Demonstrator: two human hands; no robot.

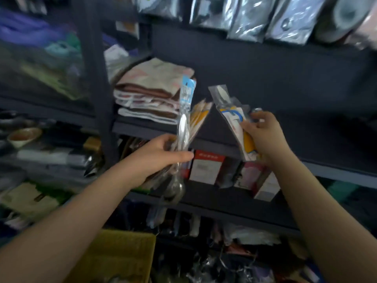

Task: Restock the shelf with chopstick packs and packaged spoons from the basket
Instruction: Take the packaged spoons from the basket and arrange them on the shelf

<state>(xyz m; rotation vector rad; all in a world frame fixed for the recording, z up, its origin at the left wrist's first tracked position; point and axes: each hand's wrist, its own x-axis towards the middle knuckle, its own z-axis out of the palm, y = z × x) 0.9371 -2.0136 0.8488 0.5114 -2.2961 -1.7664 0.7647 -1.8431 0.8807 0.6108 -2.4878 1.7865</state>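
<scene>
My left hand (161,156) grips a bundle of packs held upright in front of the dark shelf (265,119). In the bundle, a packaged spoon (184,119) with a blue header card stands in front and yellow chopstick packs (201,117) fan out behind it. My right hand (263,137) holds a second clutch of clear packs (234,117) with white, blue and yellow printing, tilted left above the shelf's front edge. The shelf board behind both hands is bare and dark. The picture is blurred, so the small print is unreadable.
Folded cloths (151,92) are stacked on the shelf's left end. Red-and-white boxes (206,166) line the shelf below. Silver bags (265,17) hang above. A yellow cardboard box (122,256) sits low at the left. A dark upright post (95,78) divides off cluttered shelves at left.
</scene>
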